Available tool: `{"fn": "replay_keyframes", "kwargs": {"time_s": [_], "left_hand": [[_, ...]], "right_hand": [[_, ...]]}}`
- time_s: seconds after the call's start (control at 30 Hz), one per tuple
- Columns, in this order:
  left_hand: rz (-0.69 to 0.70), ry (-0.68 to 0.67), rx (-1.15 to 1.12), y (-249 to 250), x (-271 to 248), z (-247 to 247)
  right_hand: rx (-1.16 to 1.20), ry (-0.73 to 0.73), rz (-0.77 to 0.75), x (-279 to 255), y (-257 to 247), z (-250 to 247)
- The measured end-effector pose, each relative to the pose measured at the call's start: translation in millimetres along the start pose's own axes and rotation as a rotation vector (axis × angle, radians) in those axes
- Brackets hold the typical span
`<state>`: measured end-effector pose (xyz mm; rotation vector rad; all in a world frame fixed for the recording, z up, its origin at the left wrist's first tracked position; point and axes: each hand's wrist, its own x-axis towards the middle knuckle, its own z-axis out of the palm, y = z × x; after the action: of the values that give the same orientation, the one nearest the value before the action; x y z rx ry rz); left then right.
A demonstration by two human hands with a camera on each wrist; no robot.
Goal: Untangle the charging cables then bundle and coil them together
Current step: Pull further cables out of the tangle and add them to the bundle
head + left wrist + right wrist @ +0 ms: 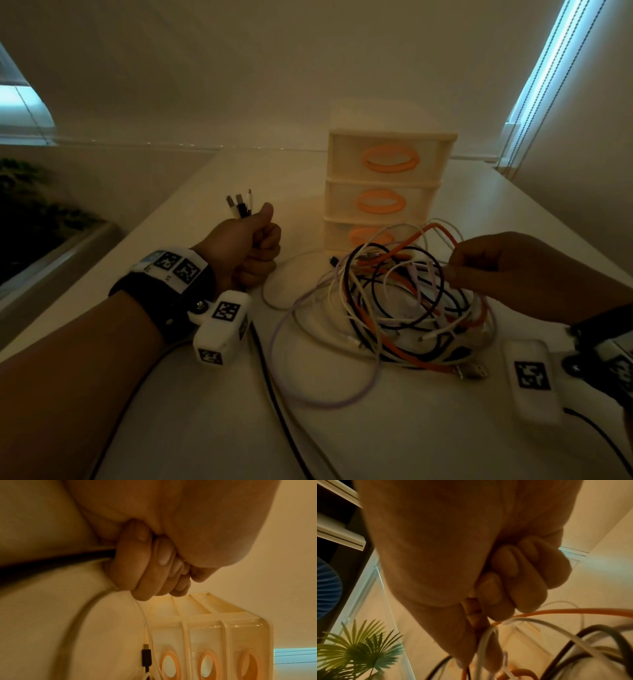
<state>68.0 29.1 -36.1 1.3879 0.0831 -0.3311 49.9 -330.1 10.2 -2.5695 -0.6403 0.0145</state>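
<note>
A tangle of charging cables (400, 308), orange, black, white and lilac, lies on the white table (376, 442) in front of the drawer unit. My left hand (251, 251) is a fist gripping several cable ends, whose plugs (239, 205) stick up above the thumb. In the left wrist view the curled fingers (145, 566) clamp a black cable (51, 562) and pale ones. My right hand (479, 263) pinches several strands at the right of the tangle and lifts them. The right wrist view shows its fingers (496, 596) curled round orange and white cables (539, 618).
A cream three-drawer unit with orange handles (387, 185) stands just behind the tangle. A loose USB plug (474, 371) lies at the tangle's near right. Black leads (274, 394) from the wrist cameras cross the table. A plant (30, 205) sits beyond the left edge.
</note>
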Motion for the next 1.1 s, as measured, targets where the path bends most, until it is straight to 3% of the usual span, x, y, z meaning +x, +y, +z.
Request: {"fn": "replay_keyframes", "kwargs": {"time_s": [0.2, 0.5, 0.7, 0.83, 0.9, 1.1], "left_hand": [[0.021, 0.006, 0.032, -0.7, -3.5, 3.0], [-0.008, -0.008, 0.087, -1.8, 3.4, 1.3], [-0.011, 0.009, 0.128, -0.8, 1.2, 4.6], [0.011, 0.030, 0.135, 1.4, -6.1, 8.8], [0.026, 0.007, 0.118, 3.1, -9.8, 10.2], [0.014, -0.167, 0.193, 3.1, -18.1, 27.9]], "right_hand": [[0.145, 0.130, -0.126, -4.8, -26.7, -9.9], [0.211, 0.105, -0.180, 0.2, -53.0, 10.0], [-0.089, 0.129, -0.082, 6.8, -44.7, 16.6], [-0.156, 0.438, -0.109, 5.5, -31.5, 6.8], [-0.183, 0.519, -0.062, 4.3, -21.8, -0.3], [-0.167, 0.143, 0.099, 9.5, -4.3, 10.2]]}}
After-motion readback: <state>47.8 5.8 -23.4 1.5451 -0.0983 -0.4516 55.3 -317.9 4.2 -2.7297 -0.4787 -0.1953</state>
